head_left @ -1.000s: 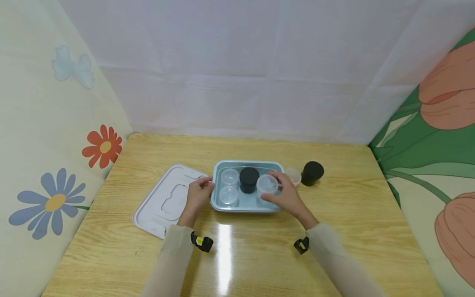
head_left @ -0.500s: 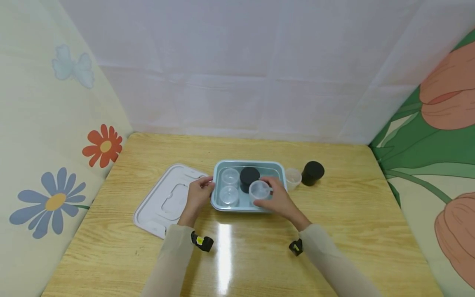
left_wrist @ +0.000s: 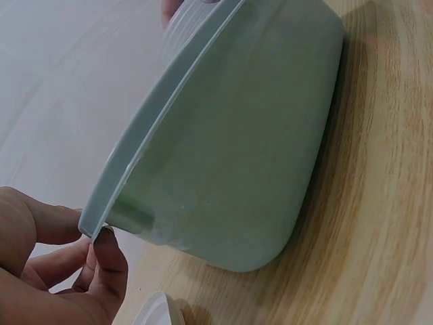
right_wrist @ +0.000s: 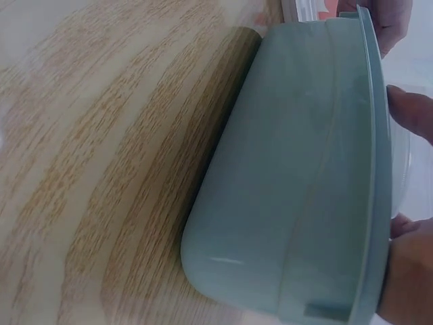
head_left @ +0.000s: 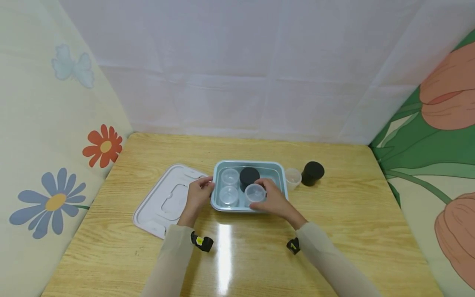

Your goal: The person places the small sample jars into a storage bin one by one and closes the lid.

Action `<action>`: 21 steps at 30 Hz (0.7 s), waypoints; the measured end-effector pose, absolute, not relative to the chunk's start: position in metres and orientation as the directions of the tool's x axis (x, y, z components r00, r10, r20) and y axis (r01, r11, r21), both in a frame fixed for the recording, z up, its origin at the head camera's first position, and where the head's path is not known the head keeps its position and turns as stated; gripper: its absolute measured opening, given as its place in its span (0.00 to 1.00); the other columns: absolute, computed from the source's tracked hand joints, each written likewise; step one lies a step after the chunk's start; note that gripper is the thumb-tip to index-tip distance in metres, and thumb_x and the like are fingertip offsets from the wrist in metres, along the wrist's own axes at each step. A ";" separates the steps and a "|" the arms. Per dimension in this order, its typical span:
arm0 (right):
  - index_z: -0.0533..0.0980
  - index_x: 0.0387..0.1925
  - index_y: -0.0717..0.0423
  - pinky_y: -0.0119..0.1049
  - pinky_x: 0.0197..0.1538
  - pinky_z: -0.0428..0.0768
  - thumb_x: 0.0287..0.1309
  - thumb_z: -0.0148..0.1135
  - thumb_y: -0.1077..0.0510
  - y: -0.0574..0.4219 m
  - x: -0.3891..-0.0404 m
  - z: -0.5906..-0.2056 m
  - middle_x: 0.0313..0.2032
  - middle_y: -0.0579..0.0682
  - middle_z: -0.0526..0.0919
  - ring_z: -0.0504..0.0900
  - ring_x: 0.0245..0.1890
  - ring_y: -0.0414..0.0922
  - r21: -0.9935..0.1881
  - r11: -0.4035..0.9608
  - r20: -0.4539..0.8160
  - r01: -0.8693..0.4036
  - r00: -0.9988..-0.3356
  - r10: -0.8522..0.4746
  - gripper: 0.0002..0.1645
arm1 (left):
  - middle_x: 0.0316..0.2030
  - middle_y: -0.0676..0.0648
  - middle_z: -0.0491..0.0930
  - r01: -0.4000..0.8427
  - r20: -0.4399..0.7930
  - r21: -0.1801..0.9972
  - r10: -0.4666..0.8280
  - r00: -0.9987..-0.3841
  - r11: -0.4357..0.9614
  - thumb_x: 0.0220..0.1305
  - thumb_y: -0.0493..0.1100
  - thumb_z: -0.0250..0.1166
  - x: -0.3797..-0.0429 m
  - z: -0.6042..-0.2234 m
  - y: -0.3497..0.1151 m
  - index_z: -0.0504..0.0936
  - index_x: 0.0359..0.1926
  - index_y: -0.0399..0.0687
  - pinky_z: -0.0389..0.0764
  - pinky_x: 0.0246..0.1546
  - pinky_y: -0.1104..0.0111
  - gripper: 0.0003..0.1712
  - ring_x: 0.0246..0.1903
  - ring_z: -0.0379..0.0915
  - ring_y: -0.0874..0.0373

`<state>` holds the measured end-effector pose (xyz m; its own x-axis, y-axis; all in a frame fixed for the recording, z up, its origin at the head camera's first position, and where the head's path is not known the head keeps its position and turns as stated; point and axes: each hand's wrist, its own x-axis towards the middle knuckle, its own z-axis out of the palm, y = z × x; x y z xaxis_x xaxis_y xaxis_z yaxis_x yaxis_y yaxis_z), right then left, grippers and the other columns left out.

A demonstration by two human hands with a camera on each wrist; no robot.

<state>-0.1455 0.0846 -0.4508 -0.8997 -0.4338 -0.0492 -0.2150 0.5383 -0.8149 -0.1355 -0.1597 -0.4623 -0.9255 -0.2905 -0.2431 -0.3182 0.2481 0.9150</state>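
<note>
A pale blue-green plastic bin (head_left: 246,161) stands on the table. My left hand (head_left: 196,199) pinches its left rim; in the left wrist view the thumb and a finger (left_wrist: 57,223) clasp the edge. Inside the bin, my right hand (head_left: 277,202) holds a clear plastic cup (head_left: 255,193) between thumb and fingers, at the front just right of the middle. To its left are two clear cups, one behind (head_left: 230,176) and one in front (head_left: 228,196). A black cylindrical container (head_left: 249,176) sits behind the held cup. The bin's wall (right_wrist: 284,169) hides most of that cup in the right wrist view.
A flat white lid (head_left: 154,208) lies left of the bin, partly under the left forearm. Right of the bin stand a translucent cup (head_left: 293,178) and another black container (head_left: 313,173). Cloth backdrops border the wooden table (head_left: 349,198) at the back and sides.
My right hand has carried the clear cup leftward and down within the bin, to in front of the black container. The left hand has stayed at the rim.
</note>
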 end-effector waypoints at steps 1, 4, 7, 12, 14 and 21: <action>0.69 0.55 0.61 0.47 0.54 0.76 0.39 0.77 0.57 0.084 -0.145 -0.451 0.53 0.58 0.72 0.72 0.52 0.51 -0.815 0.542 -0.062 -0.205 -0.900 -0.432 0.40 | 0.39 0.36 0.79 -0.319 -0.244 0.914 -0.289 -0.926 0.249 0.62 0.32 0.59 -0.136 -0.462 -0.160 0.77 0.54 0.30 0.72 0.31 0.79 0.18 0.36 0.71 0.58; 0.69 0.56 0.60 0.48 0.55 0.76 0.39 0.77 0.56 0.082 -0.145 -0.450 0.53 0.57 0.72 0.73 0.52 0.51 -0.816 0.546 -0.080 -0.187 -0.900 -0.427 0.40 | 0.40 0.36 0.79 -0.316 -0.242 0.915 -0.288 -0.927 0.251 0.62 0.32 0.59 -0.136 -0.463 -0.160 0.78 0.53 0.30 0.73 0.31 0.79 0.18 0.36 0.72 0.57; 0.69 0.56 0.59 0.48 0.56 0.75 0.39 0.77 0.56 0.081 -0.146 -0.450 0.53 0.57 0.73 0.73 0.52 0.51 -0.818 0.542 -0.077 -0.191 -0.898 -0.433 0.40 | 0.39 0.36 0.79 -0.311 -0.235 0.917 -0.291 -0.927 0.251 0.62 0.31 0.59 -0.136 -0.463 -0.160 0.78 0.53 0.30 0.73 0.30 0.79 0.18 0.35 0.71 0.58; 0.68 0.59 0.60 0.47 0.57 0.75 0.41 0.75 0.56 0.079 -0.146 -0.450 0.56 0.58 0.72 0.72 0.55 0.52 -0.820 0.535 -0.070 -0.204 -0.892 -0.447 0.42 | 0.39 0.36 0.79 -0.323 -0.248 0.915 -0.294 -0.923 0.242 0.62 0.32 0.59 -0.136 -0.462 -0.159 0.78 0.54 0.31 0.73 0.30 0.79 0.18 0.35 0.71 0.59; 0.68 0.60 0.60 0.47 0.57 0.75 0.41 0.74 0.57 0.079 -0.146 -0.450 0.57 0.59 0.71 0.72 0.57 0.52 -0.818 0.537 -0.072 -0.207 -0.889 -0.452 0.42 | 0.39 0.37 0.79 -0.331 -0.258 0.913 -0.292 -0.921 0.239 0.62 0.32 0.59 -0.137 -0.462 -0.159 0.77 0.54 0.31 0.74 0.30 0.79 0.18 0.34 0.71 0.60; 0.67 0.62 0.58 0.47 0.57 0.76 0.42 0.74 0.57 0.076 -0.147 -0.449 0.59 0.58 0.70 0.72 0.57 0.52 -0.818 0.540 -0.092 -0.196 -0.883 -0.460 0.43 | 0.38 0.38 0.78 -0.335 -0.264 0.914 -0.290 -0.920 0.229 0.63 0.32 0.58 -0.136 -0.462 -0.159 0.77 0.54 0.31 0.74 0.28 0.79 0.18 0.32 0.70 0.62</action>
